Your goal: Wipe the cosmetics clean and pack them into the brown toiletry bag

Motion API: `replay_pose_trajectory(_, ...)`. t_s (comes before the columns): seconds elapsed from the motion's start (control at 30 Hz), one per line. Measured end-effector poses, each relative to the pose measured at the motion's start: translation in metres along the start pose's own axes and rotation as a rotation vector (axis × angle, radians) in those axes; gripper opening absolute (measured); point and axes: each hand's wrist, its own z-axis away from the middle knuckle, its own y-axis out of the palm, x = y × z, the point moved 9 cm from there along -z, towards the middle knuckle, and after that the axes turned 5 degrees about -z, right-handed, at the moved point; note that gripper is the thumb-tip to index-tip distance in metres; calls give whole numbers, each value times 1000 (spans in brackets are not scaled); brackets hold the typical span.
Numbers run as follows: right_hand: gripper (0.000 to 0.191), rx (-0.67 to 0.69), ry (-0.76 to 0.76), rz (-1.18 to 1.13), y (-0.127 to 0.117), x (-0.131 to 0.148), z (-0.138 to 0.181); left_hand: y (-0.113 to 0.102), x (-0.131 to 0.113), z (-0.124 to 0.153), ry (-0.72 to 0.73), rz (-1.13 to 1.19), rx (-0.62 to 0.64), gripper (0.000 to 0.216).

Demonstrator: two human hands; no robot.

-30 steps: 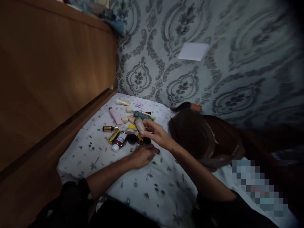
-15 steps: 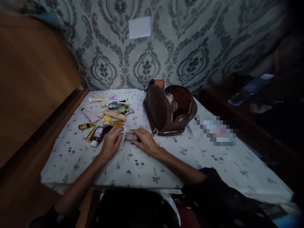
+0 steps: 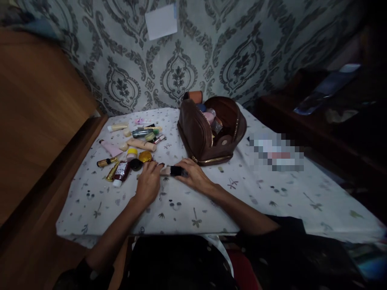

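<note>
Handling the small bottle (image 3: 165, 171), just below the frame's centre, seems the present step; left hand (image 3: 148, 180) and right hand (image 3: 195, 175) are closed on its opposite ends; next move probably wants steady grip; right of centre, a bag (image 3: 193, 129) gapes.

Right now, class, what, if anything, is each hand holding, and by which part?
Both hands hold one small bottle: the left hand at its pale end, the right hand at its black end. Fingers partly hide the grip.
</note>
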Motion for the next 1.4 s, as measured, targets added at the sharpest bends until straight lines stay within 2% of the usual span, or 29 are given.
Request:
replay_pose_trajectory(0.2,27,21,1,-33,2,-2,0,15,-58,-8,157,-29,107,33)
replay_pose_trajectory(0.3,53,-32,36,-105,-1,-8,2,17,-66,-13,185,-63,157,34)
replay_pose_trajectory(0.4,78,-59,100,-159,0,-15,3,16,-53,-20,161,-81,200,38)
replay_pose_trajectory(0.5,80,-53,107,-167,1,-15,4,13,-26,-24,86,-104,194,38)
replay_pose_trajectory(0.63,74,-49,90,-154,-1,-13,5,7,7,-19,1,-59,125,35)
replay_pose_trajectory(0.73,62,-44,49,-117,-3,-8,5,5,23,-8,-69,26,93,33)
replay_pose_trajectory(0.9,40,-31,-67,-46,-6,8,6,5,31,10,-210,136,57,31)
replay_pose_trajectory(1.07,38,-1,-99,-25,-7,20,8,-2,31,17,-222,222,-14,30)
replay_pose_trajectory(1.2,36,-26,-21,-223,-8,21,7,-12,32,17,-211,252,-54,25)
replay_pose_trajectory(1.4,47,-6,308,-766,14,-6,7,-14,32,14,-214,260,-50,26)
